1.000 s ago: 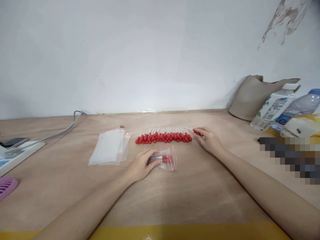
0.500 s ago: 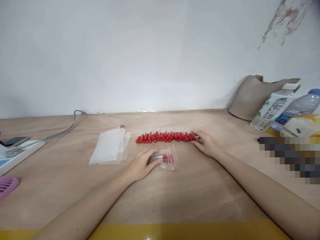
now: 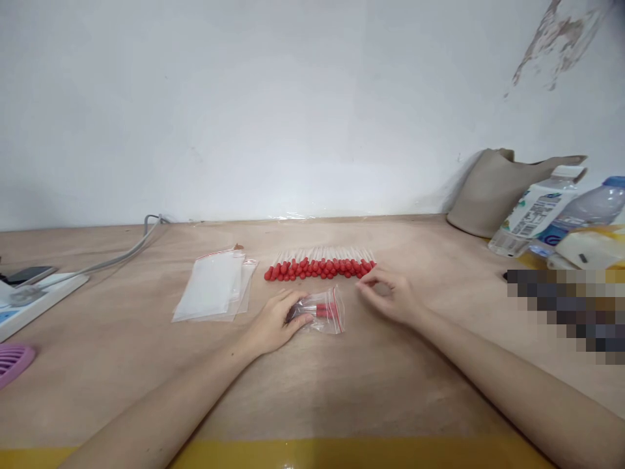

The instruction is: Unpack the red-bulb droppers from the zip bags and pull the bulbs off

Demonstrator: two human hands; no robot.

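Note:
My left hand (image 3: 278,320) lies on the table with its fingers and thumb closed around a small clear zip bag (image 3: 336,322). Inside that bag are clear tubes with red caps (image 3: 325,310); the hand covers their other ends. Behind it, a row of red-capped clear tubes (image 3: 319,266) lies side by side, caps toward me. My right hand (image 3: 390,296) is just in front of the row's right end, thumb and fingers pinched together. What the pinch holds, if anything, I cannot make out.
Flat zip bags (image 3: 209,286) are stacked left of the row. A white power strip (image 3: 49,303) with a grey cable and a purple slotted object (image 3: 17,361) sit at far left. To the right are bottles (image 3: 540,208) and a grey-beige container (image 3: 481,195) against the wall.
My right hand has drawn back from the row's right end, toward me and to the left, and its fingers have closed into a pinch. My left hand stays on the bag.

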